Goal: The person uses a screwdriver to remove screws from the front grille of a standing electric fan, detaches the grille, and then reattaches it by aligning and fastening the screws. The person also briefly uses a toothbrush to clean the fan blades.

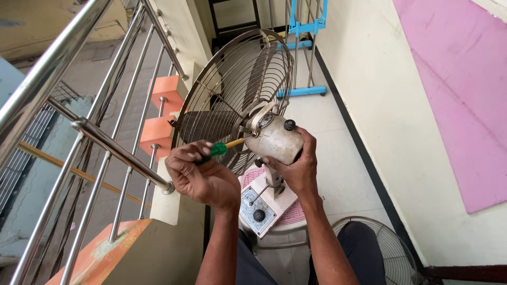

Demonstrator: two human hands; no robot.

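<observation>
Left hand [203, 177] clenches screwdriver [224, 147] — right hand [298, 166] grips fan motor housing [274, 140]; steel railing [121, 153] close left.

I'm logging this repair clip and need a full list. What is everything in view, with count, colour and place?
Table fan: one, off-white motor housing, centre, on a pink stool.
Rear wire guard: one, metal, on the fan, no front guard on it.
Loose wire guard: one, metal, on the floor, lower right.
Screwdriver: one, green and yellow handle, tip at the motor housing.
Railing: one, steel, left.
Rack: one, blue frame, far end of the corridor.
Wall panel: one, pink, right.
Left hand: fingers shut on the screwdriver.
Right hand: gripping the motor housing.
</observation>
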